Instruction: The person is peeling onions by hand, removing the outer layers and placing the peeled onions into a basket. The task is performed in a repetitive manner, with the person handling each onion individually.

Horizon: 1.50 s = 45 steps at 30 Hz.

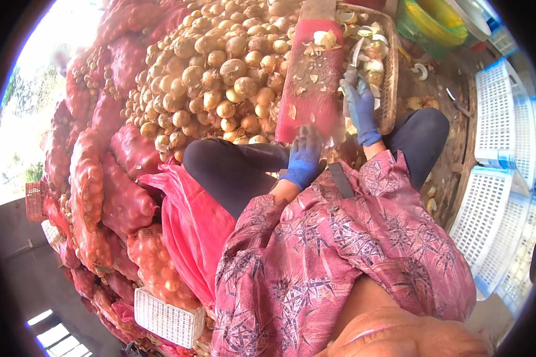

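My right hand (362,109), in a blue-coated work glove, grips a knife (352,76) by its handle, the curved blade pointing away from me over a brown plastic basket (391,89). Peeled onions and pale onion pieces (375,66) lie in that basket. My left hand (307,156), gloved in blue too, is at the near end of a board wrapped in red mesh (310,80). Its fingers are blurred and point forward; I see nothing held in them. At the board's far part sits a pale onion (325,39) among loose dry skins.
A big heap of unpeeled onions (232,71) spreads left of the board. Full red mesh sacks (125,192) are piled beyond it. White plastic crates (496,116) stand at right. A second knife (458,102) lies on the wooden floor. Yellow and green basins (433,22) are at upper right.
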Each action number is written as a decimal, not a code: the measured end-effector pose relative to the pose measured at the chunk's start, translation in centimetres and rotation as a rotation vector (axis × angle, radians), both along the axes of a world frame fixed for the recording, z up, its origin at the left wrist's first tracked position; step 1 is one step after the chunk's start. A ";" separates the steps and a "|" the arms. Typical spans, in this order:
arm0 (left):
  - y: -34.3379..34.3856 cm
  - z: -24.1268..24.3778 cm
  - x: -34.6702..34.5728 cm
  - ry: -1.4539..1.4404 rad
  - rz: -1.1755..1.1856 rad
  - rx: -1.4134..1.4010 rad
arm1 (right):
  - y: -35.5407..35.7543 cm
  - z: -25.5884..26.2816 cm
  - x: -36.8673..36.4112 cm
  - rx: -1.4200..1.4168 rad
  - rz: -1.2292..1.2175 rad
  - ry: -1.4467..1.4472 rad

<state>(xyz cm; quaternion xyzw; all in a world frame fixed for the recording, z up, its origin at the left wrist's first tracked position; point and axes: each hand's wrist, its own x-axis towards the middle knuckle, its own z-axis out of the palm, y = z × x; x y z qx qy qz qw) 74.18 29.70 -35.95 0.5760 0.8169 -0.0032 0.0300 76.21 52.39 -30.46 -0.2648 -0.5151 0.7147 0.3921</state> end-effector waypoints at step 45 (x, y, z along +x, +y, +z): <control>-22.2 -5.4 -5.4 -0.593 1.352 0.635 | -4.1 3.2 0.4 -0.300 0.376 -0.319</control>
